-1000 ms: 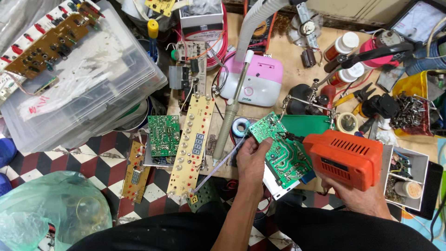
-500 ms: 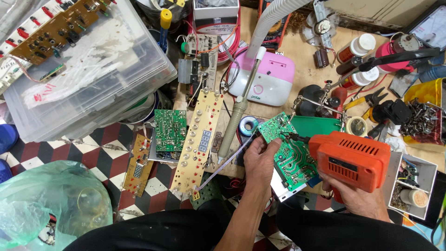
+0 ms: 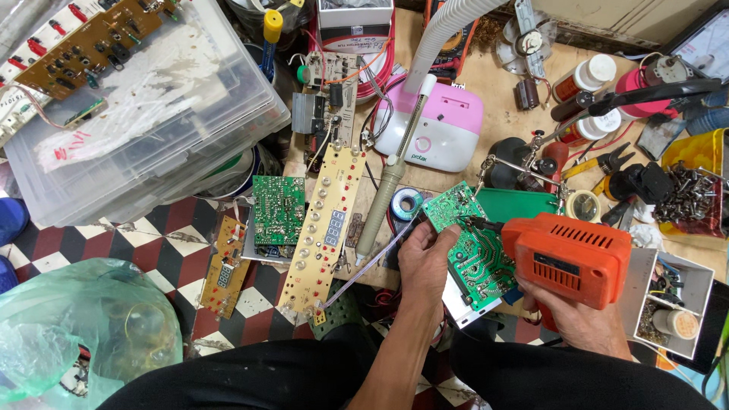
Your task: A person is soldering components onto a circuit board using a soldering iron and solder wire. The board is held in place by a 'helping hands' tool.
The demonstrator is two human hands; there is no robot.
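Left hand (image 3: 425,262) grips a green circuit board (image 3: 469,247) by its left edge, tilted above the lap at the bench's near edge; right hand (image 3: 571,323) is closed round the handle of an orange soldering gun (image 3: 568,258), its tip touching the board's upper part. Work on this board judged under way, not finished: gun applied, board not set down. Outward: a pen iron (image 3: 389,190) and solder reel (image 3: 407,203) lie idle just left; a yellow panel (image 3: 325,228), second green board (image 3: 278,211) and pink lamp base (image 3: 437,125) lie untouched.
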